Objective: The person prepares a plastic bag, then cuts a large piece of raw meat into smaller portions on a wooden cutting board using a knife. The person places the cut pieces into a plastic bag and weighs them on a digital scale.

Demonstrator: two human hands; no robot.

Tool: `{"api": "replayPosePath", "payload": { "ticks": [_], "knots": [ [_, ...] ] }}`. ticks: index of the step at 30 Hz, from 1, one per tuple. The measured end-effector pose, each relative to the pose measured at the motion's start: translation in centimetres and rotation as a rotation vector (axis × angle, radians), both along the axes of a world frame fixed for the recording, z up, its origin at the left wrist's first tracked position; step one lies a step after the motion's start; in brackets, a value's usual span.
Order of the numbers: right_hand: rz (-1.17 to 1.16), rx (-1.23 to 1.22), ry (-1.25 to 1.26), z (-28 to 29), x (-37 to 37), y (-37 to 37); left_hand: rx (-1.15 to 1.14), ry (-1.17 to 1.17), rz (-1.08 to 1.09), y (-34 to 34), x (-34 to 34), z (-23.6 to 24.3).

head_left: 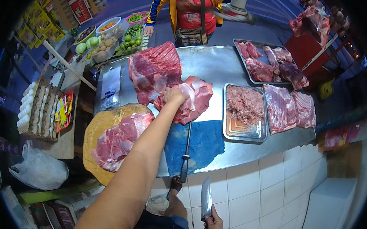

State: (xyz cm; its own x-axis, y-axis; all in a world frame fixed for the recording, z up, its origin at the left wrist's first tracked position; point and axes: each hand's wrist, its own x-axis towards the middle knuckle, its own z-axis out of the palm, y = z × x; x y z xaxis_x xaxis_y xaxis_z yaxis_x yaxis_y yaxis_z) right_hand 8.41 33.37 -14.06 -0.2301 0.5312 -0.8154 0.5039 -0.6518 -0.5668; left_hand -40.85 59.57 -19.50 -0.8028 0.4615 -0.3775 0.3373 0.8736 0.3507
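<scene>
My left arm reaches across the metal table, and my left hand (175, 96) is closed on the near-left part of a piece of raw meat (200, 97) with a pale strip of fat. Its fingertips are partly hidden against the meat. A large ribbed slab of meat (153, 70) lies just beyond. Low in front of the table, my right hand (214, 224) holds a kitchen knife (206, 197) by the handle, blade pointing up and away. Under my left forearm, another cut of meat (117, 141) rests on a round wooden chopping board (89, 139).
A sharpening steel (185, 162) lies across a blue cloth (208, 140). To the right are a tray (225, 126) of minced meat, slabs of meat (280, 108) and a larger tray (241, 62) of cuts. Egg trays (40, 108) stand left. Across the table stands a person (190, 13).
</scene>
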Motion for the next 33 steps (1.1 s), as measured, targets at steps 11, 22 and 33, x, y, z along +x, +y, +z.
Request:
{"api": "replayPosePath", "payload": {
  "ticks": [11,22,33],
  "knots": [
    [0.037,0.124,0.087,-0.1,-3.3,4.3,0.83,-0.333,0.051,-0.5,4.4,-1.5],
    [0.236,0.559,0.209,1.4,-11.7,7.3,1.679,-1.259,0.451,-33.3,6.9,6.7],
    [0.543,0.519,0.406,0.6,-24.2,-6.7,1.338,0.162,1.707,-94.6,9.8,10.6]
  ]
}}
